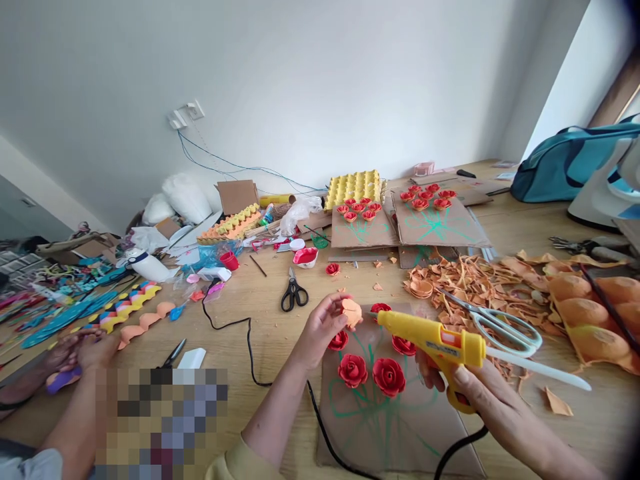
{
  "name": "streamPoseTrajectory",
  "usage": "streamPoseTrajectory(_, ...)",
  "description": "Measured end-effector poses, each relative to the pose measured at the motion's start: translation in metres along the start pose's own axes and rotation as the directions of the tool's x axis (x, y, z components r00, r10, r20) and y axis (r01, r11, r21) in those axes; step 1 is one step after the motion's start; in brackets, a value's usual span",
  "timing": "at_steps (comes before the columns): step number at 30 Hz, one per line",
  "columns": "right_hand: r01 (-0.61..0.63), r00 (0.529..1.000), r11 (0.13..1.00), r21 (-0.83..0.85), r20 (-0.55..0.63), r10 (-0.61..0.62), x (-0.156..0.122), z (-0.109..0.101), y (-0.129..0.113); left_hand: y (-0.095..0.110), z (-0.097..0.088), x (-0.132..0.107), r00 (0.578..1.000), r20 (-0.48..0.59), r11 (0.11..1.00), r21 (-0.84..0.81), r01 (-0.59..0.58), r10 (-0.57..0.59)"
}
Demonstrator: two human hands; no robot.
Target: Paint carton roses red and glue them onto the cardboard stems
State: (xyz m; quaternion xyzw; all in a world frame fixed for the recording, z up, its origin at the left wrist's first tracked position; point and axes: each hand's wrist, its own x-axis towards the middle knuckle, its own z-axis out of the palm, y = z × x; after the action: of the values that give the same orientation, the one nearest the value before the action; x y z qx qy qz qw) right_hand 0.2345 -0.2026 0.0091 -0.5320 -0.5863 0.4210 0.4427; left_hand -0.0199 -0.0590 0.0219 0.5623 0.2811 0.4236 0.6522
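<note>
Between the fingers of my left hand [323,333] is a small orange flower [352,311] with cupped petals, held above a cardboard sheet. My right hand [473,387] grips a yellow glue gun [430,337], its nozzle pointing left, close to the flower. A white glue stick [545,370] sticks out of the gun's back end. Several red paper roses [389,377] sit on the cardboard sheet [400,433], which has green painted stems. The gun hides part of the upper right of the sheet.
Blue-handled scissors [510,331] lie by a heap of orange scraps [470,287] and an orange egg tray [590,307]. Black scissors [294,293] lie ahead. Rose-covered cardboards [365,230] stand at the back. A black cord [250,347] crosses the table. Another person's hands [90,350] are at left.
</note>
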Motion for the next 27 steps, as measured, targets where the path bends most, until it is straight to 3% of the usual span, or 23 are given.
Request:
streamPoseTrajectory(3,0.045,0.999,0.998,0.032,-0.028,-0.044,0.001,0.001,-0.004,0.003,-0.002,0.001,0.998,-0.015,0.941,0.336,-0.048,0.056)
streamPoseTrajectory(6,0.068,0.998,0.996,0.059,-0.004,-0.068,0.003,0.001,-0.006,0.004,-0.002,0.000,0.990,0.075,0.758,0.637,-0.139,0.119)
streamPoseTrajectory(8,0.067,0.998,0.996,0.063,0.003,-0.068,0.003,0.001,-0.006,0.004,0.001,0.000,0.977,0.172,0.641,0.738,-0.212,0.126)
streamPoseTrajectory(12,0.080,0.997,0.992,0.098,0.000,-0.081,0.003,0.000,-0.006,0.002,0.008,0.000,0.945,0.323,0.472,0.825,-0.312,0.061)
streamPoseTrajectory(17,0.077,0.997,0.988,0.134,0.005,-0.078,0.002,-0.001,-0.006,-0.002,0.015,0.002,0.925,0.378,0.282,0.892,-0.354,-0.033)
streamPoseTrajectory(27,0.086,0.995,0.990,0.113,0.036,-0.091,0.003,-0.005,-0.003,-0.001,0.020,0.004,0.916,0.377,0.245,0.909,-0.336,-0.141)
